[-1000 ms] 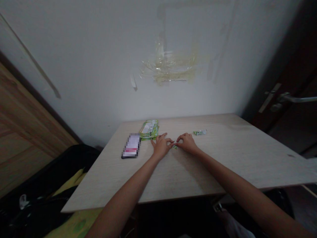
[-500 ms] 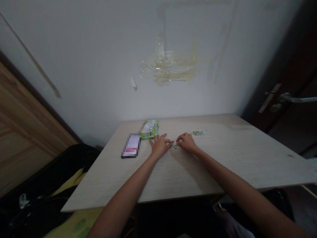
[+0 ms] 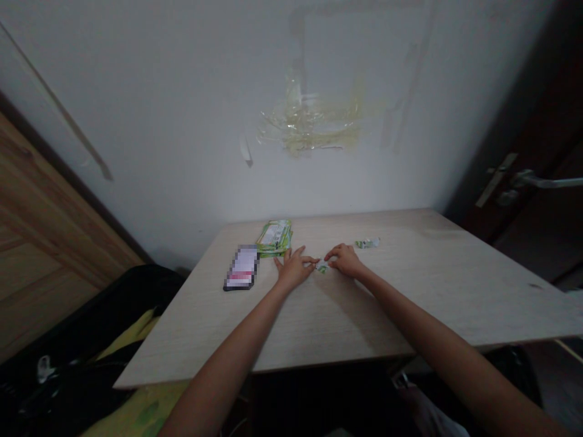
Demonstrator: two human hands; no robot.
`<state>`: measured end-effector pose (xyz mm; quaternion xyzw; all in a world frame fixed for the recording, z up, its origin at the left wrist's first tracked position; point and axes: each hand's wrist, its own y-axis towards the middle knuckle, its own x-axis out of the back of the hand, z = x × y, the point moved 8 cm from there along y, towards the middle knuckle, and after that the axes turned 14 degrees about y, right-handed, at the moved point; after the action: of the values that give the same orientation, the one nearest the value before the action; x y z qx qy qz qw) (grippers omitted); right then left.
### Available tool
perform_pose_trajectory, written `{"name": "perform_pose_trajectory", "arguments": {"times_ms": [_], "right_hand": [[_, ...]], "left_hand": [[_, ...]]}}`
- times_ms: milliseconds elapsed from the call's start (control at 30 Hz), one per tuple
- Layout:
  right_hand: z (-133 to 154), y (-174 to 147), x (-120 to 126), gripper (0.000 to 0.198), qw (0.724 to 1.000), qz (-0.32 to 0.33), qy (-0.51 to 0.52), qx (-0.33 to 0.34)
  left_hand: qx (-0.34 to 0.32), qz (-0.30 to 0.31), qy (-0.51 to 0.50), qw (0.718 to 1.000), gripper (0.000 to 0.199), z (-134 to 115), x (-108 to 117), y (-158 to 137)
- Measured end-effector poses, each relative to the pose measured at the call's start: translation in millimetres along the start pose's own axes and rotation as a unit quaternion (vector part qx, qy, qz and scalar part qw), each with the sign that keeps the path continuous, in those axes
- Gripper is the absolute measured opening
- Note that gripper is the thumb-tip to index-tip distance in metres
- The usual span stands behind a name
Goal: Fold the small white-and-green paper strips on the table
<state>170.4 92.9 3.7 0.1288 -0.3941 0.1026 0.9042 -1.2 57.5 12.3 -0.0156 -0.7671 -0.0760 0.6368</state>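
Note:
A small green-and-white piece of packaging [image 3: 322,267] lies near the middle of the table, between my two hands. My left hand [image 3: 293,269] pinches its left edge with thumb and index finger, while the other fingers spread toward a stack of green-and-white packets [image 3: 275,235]. From the right, my right hand [image 3: 345,261] curls with its fingertips closed on the piece's other edge. Fine detail of the piece is too small to make out. Behind my right hand rests another small green-and-white strip [image 3: 367,243], untouched.
A phone [image 3: 242,267] with a blurred screen lies left of my left hand, close to the packets. The pale wooden table [image 3: 392,321] meets a wall [image 3: 191,121] with old tape on it. A door handle [image 3: 546,181] is at right.
The small piece shows more of its face between my fingers, and my right fingertips have shifted slightly. My left hand, the phone and the packets are about where they were.

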Motion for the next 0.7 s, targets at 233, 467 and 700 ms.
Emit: {"name": "perform_pose_trajectory", "arguments": {"times_ms": [233,467,700], "right_hand": [[-0.4,0.2,-1.2,0.031,1.000,0.018,-0.003,0.009],[-7.9,0.6,-2.6,0.031,1.000,0.005,0.011,0.011],[-3.7,-8.1,3.5,0.027,0.998,-0.046,0.035,0.020]], "left_hand": [[-0.003,0.015,-0.007,1.000,0.027,0.5,-1.1,-0.1],[0.000,0.016,-0.012,1.000,0.028,2.1,-3.9,0.9],[-0.022,0.007,0.009,1.000,0.029,-3.7,1.5,-1.3]]}}
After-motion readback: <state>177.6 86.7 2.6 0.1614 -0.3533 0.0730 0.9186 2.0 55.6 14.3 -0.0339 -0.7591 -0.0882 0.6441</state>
